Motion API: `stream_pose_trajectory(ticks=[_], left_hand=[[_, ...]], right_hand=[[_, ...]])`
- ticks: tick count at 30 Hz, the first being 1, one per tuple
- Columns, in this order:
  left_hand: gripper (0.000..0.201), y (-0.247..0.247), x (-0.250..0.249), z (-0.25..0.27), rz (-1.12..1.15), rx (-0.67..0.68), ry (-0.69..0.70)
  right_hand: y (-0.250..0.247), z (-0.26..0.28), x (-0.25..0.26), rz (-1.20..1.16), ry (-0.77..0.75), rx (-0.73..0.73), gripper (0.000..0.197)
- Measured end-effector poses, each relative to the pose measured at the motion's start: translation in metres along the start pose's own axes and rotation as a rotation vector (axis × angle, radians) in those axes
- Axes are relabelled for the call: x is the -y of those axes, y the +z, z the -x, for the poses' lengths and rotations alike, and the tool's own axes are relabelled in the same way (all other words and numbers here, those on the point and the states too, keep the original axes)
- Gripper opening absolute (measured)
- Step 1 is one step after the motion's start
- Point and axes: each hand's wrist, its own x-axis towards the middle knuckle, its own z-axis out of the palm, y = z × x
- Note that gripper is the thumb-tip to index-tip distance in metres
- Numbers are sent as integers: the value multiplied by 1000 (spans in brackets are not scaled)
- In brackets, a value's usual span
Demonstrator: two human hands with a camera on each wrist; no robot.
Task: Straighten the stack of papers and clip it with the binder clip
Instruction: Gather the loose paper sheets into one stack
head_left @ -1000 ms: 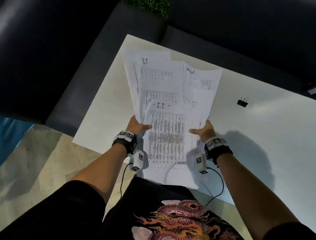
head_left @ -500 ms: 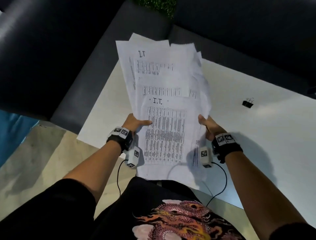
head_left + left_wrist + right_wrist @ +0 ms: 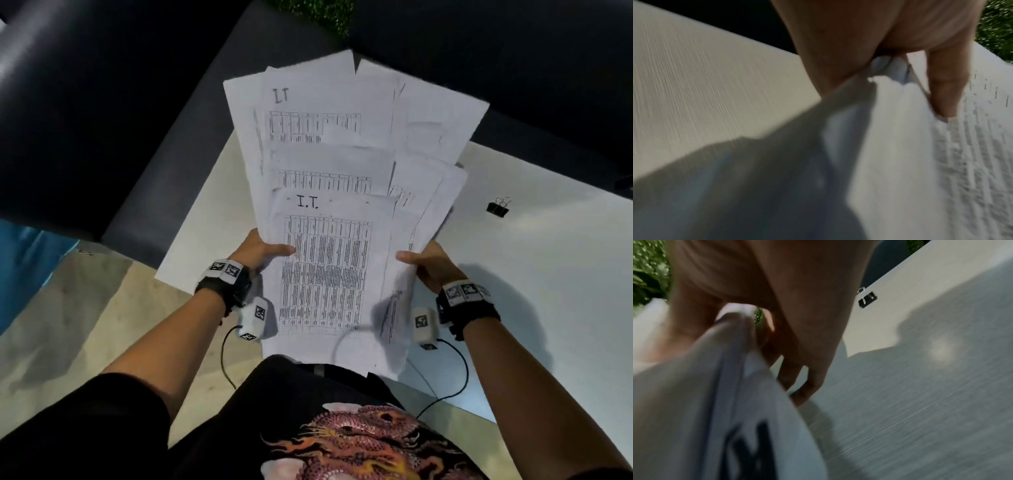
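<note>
A loose, fanned stack of printed papers [image 3: 329, 212] is held up off the white table [image 3: 548, 274], its sheets staggered and uneven. My left hand [image 3: 260, 251] grips the stack's left edge, thumb on top. My right hand [image 3: 423, 262] grips the right edge the same way. In the left wrist view the left hand [image 3: 875, 71] pinches the papers [image 3: 900, 146] between thumb and fingers. The right hand [image 3: 756, 331] in its wrist view pinches the papers [image 3: 694, 394] too. A black binder clip [image 3: 497, 207] lies on the table to the right, also in the right wrist view as the binder clip [image 3: 867, 299].
A dark sofa [image 3: 102, 120] wraps the table's far and left sides. Pale floor [image 3: 68, 325] shows at the lower left. Cables from the wrist cameras hang near my lap. Green foliage [image 3: 308, 13] sits beyond the sofa.
Both hands have lifted the papers higher off the table and toward me. The sheets stay fanned, the back ones now spreading to the right. The clip has not moved.
</note>
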Motion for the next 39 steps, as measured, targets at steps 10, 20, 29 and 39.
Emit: stream_pose_trajectory(ticks=[10,20,29,39], left_hand=[[49,20,-7,-12,-237,-253,-214],[41,49,-39,-4,-334,-368,69],[18,85,-131,35,67,-457,679],[34,39,-123,42,-140,-214,609]], right_hand=[[28,-44,-6,379,178,-149,87],[48,-48,17,502,11,-450,72],[62,16,108,136,-490,-671,48],[50,39,105,15,-399,-446,34]])
